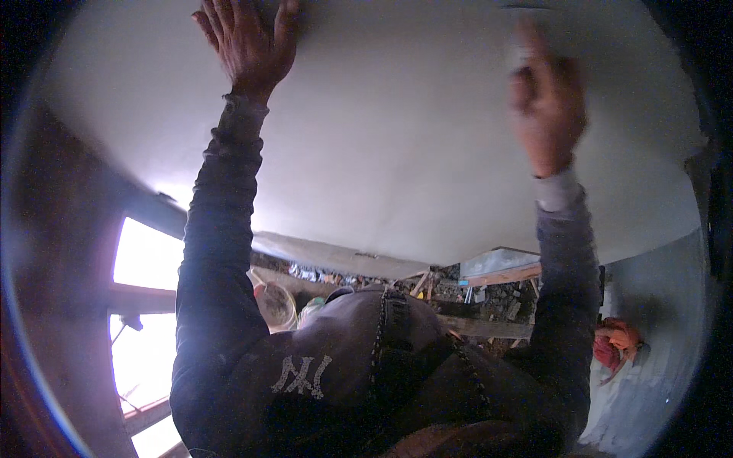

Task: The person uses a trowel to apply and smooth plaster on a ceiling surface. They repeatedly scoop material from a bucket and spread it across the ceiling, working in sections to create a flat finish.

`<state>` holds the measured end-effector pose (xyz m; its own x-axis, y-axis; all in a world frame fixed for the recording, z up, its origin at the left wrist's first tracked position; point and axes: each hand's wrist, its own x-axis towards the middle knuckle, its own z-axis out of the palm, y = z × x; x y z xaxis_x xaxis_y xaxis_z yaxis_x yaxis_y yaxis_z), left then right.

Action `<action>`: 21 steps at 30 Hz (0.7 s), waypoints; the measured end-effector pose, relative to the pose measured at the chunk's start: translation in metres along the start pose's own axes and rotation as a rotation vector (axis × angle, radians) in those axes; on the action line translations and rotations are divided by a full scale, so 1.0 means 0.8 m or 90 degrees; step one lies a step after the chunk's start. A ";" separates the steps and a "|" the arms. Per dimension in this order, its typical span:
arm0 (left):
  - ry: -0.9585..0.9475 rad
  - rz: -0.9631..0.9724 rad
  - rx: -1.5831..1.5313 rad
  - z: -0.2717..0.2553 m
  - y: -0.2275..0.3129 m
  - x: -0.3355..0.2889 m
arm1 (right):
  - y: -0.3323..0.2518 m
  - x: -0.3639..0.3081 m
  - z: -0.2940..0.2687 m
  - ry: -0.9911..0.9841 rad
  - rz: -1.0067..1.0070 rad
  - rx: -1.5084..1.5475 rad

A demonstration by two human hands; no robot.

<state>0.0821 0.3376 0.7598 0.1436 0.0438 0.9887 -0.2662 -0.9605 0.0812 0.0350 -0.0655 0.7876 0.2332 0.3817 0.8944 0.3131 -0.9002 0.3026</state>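
Note:
A broad, smooth, pale plastered wall (397, 130) fills the upper view. My left hand (254, 49) lies flat against it at the upper left, fingers stretched and spread, some tips cut off by the frame. At the upper right, my right hand (551, 114) is raised at the wall, blurred by motion. Its fingers are curled and one finger points upward. A small whitish patch shows beside that finger, and a thin dark curved edge lies above it. What the right hand grips is too smeared to name.
Bright window openings (145, 256) are at the left. Below are a round bucket (275, 305), rubble (515, 301), a wooden plank (489, 328) and a wood-edged pale board (500, 267). Another person in orange (620, 336) is at the lower right.

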 end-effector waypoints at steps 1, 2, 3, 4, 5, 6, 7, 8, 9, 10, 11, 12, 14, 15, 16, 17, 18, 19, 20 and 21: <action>-0.023 -0.012 0.023 -0.008 -0.023 -0.024 | 0.037 0.009 -0.002 0.059 0.024 -0.039; -0.012 -0.040 0.006 -0.004 -0.033 -0.050 | 0.069 0.029 -0.018 0.103 0.041 -0.089; -0.013 -0.055 0.004 -0.005 -0.044 -0.078 | 0.081 0.039 -0.020 0.137 0.070 -0.106; -0.018 -0.068 0.004 -0.008 -0.053 -0.110 | 0.070 0.038 -0.014 0.129 0.074 -0.093; -0.059 -0.116 0.007 -0.016 -0.068 -0.144 | 0.060 0.037 -0.008 0.123 0.081 -0.080; -0.094 -0.162 0.005 -0.021 -0.087 -0.179 | 0.022 0.023 0.004 0.095 0.065 -0.045; -0.129 -0.208 0.002 -0.026 -0.103 -0.214 | -0.023 0.006 0.015 0.067 0.050 -0.011; -0.185 -0.239 0.016 -0.033 -0.110 -0.253 | -0.067 -0.011 0.024 0.039 0.036 0.018; -0.224 -0.277 0.039 -0.055 -0.123 -0.287 | -0.109 -0.034 0.047 0.026 0.031 0.070; -0.263 -0.324 0.050 -0.069 -0.130 -0.329 | -0.122 -0.057 0.061 0.023 0.017 0.079; -0.307 -0.385 0.046 -0.080 -0.126 -0.375 | -0.132 -0.083 0.070 0.014 0.001 0.078; -0.372 -0.442 0.056 -0.096 -0.128 -0.421 | -0.124 -0.118 0.073 0.006 0.023 0.057; -0.501 -0.543 0.128 -0.140 -0.144 -0.525 | -0.112 -0.176 0.078 0.014 0.133 0.046; -0.557 -0.599 0.140 -0.170 -0.158 -0.582 | -0.109 -0.196 0.080 0.032 0.217 0.062; -0.680 -0.536 0.304 -0.204 -0.174 -0.647 | -0.109 -0.203 0.087 0.087 0.320 0.106; -0.801 -0.453 0.463 -0.239 -0.190 -0.711 | -0.115 -0.205 0.094 0.094 0.372 0.162; -0.758 -0.721 0.226 -0.269 -0.172 -0.732 | -0.118 -0.208 0.093 0.100 0.416 0.199; -0.805 -0.795 0.228 -0.300 -0.173 -0.761 | -0.139 -0.205 0.103 0.072 0.412 0.261; -0.851 -0.867 0.226 -0.328 -0.179 -0.801 | -0.170 -0.210 0.111 0.026 0.395 0.263; -0.896 -0.884 0.274 -0.362 -0.189 -0.847 | -0.202 -0.216 0.122 -0.018 0.378 0.272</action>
<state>-0.2510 0.5324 0.1141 0.5638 0.6667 -0.4875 0.8256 -0.4715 0.3100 0.0342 0.0347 0.5522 0.4970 -0.1346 0.8572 0.4571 -0.7991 -0.3905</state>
